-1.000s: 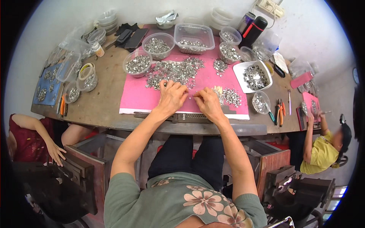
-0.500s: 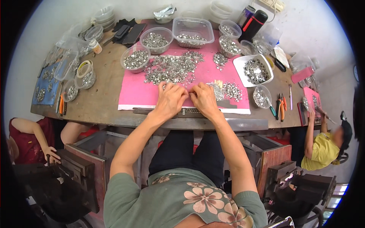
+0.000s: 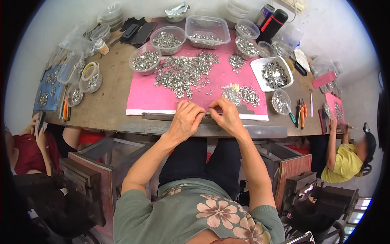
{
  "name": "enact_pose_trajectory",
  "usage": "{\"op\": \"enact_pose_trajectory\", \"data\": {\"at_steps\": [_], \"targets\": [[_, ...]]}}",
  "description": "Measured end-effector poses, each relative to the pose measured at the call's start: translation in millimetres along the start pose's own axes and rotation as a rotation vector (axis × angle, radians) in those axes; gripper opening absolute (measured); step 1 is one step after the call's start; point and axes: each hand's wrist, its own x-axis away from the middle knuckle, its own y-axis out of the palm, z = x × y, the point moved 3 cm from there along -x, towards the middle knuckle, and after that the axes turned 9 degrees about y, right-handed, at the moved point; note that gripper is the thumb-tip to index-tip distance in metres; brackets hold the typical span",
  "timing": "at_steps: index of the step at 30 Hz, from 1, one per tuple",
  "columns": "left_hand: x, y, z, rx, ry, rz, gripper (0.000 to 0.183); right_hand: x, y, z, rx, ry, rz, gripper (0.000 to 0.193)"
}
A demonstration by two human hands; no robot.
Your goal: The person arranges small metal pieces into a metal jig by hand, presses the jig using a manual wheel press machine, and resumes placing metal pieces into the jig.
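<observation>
My left hand (image 3: 187, 120) is closed over a dark metal bar (image 3: 157, 116) along the front edge of a pink mat (image 3: 140, 96). Just to its right, my right hand (image 3: 226, 118) has thumb and forefinger pinched together above the same bar. The fingertips of both hands nearly meet; whatever small piece they hold is hidden. Beyond them spreads a loose heap of small silvery metal parts (image 3: 183, 75). Thin metal pins (image 3: 230, 94) and a smaller heap of metal pieces (image 3: 249, 96) lie beyond my right hand.
Clear tubs of metal parts (image 3: 145, 61) line the mat's far side. At right are a white tray (image 3: 258, 76), pliers (image 3: 301, 114) and a black flask (image 3: 273, 26). A flat metal strip (image 3: 266, 132) lies at the table edge. Co-workers sit left (image 3: 30, 150) and right (image 3: 343, 160).
Both my hands have drawn back from the near edge of the heap toward me, down to the bar. The person at left has raised their hands and now holds a dark flat object.
</observation>
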Motion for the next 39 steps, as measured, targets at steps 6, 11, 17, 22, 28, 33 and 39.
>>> {"op": "enact_pose_trajectory", "data": {"at_steps": [6, 11, 17, 22, 28, 33, 39], "targets": [[-4.4, 0.6, 1.3, 0.016, -0.046, 0.026, 0.007, 28.4, 1.0, -1.6, 0.186, -0.19, 0.102, 0.014], [-7.1, -0.1, 5.8, -0.069, -0.027, 0.066, 0.012, 30.7, -11.1, -2.3, 0.228, -0.225, 0.045, 0.02], [13.5, 3.9, 6.2, -0.067, -0.025, 0.161, 0.016, 70.3, -55.5, 12.5, 0.181, -0.205, 0.446, 0.023], [17.6, 6.8, 4.5, -0.076, -0.031, 0.203, 0.016, 116.4, -36.1, 34.2, 0.447, -0.306, 0.416, 0.031], [17.3, 7.5, 5.7, -0.088, -0.019, 0.204, 0.016, 123.5, -14.9, 37.7, 0.612, -0.322, 0.421, 0.036], [19.2, 8.6, 4.3, -0.079, -0.023, 0.21, 0.015, 119.7, -24.7, 43.5, 0.489, -0.385, 0.382, 0.031], [13.8, 6.7, 8.1, -0.087, -0.036, 0.172, 0.013, 106.9, -56.4, 36.3, 0.306, -0.262, 0.503, 0.026]]}}
